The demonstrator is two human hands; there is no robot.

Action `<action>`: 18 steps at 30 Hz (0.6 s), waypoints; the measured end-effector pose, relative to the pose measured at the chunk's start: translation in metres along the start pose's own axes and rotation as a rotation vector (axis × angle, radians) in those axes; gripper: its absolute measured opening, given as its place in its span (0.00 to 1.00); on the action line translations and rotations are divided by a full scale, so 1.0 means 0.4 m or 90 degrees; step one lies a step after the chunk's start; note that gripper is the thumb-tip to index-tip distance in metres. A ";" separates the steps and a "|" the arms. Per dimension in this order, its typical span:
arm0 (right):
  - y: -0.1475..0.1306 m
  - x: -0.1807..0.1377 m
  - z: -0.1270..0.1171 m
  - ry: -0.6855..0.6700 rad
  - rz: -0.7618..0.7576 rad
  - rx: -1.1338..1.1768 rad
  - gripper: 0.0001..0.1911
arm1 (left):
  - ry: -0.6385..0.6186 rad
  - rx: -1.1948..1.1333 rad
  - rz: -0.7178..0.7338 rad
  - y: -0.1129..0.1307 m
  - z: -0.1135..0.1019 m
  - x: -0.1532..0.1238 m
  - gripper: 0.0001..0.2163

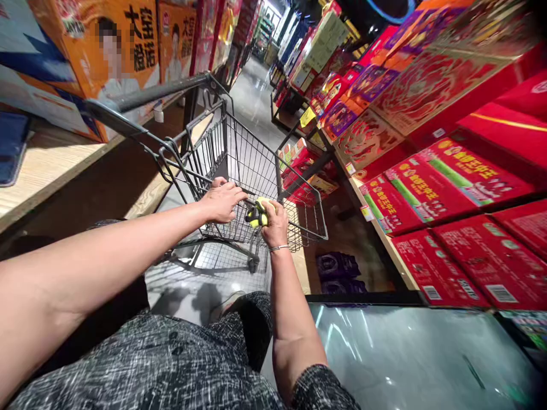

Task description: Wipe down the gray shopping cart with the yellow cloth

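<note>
A black wire shopping cart (252,171) stands in the store aisle in front of me, its basket looking empty. My left hand (222,202) rests on the near rim of the basket, fingers curled over the wire. My right hand (273,222) is closed on a small yellow and black object (257,215) held at the cart's near edge, right beside the left hand. A thin bracelet circles my right wrist. The cart's dark handle bar (145,97) rises at the upper left.
Shelves of red gift boxes (448,188) line the right side. Orange and red display boxes (115,51) stand on a wooden ledge at left. The grey aisle floor (252,102) runs ahead between them. A glass-topped case (419,359) lies at lower right.
</note>
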State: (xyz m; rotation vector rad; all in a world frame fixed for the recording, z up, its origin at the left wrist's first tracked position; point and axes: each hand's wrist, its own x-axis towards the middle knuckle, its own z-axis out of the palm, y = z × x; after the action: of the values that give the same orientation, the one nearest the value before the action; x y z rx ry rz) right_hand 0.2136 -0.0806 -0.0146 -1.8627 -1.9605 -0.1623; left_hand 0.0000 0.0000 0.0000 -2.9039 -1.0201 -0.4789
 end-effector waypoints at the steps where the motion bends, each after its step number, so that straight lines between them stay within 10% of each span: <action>1: 0.014 0.001 -0.010 -0.019 -0.003 -0.007 0.35 | -0.003 -0.003 0.002 -0.002 0.002 0.002 0.24; 12: 0.405 -0.089 -0.152 -0.146 0.340 -0.150 0.24 | -0.037 -0.027 -0.004 0.002 0.004 0.039 0.22; 18: 0.458 -0.074 -0.147 -0.156 0.457 -0.205 0.19 | -0.102 -0.023 0.014 -0.014 0.013 0.109 0.29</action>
State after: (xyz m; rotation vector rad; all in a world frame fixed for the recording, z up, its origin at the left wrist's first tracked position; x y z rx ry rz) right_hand 0.4053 -0.1129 -0.0105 -2.7860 -1.3274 -0.0294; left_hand 0.0303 0.0315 0.0077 -3.0237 -1.0050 -0.2688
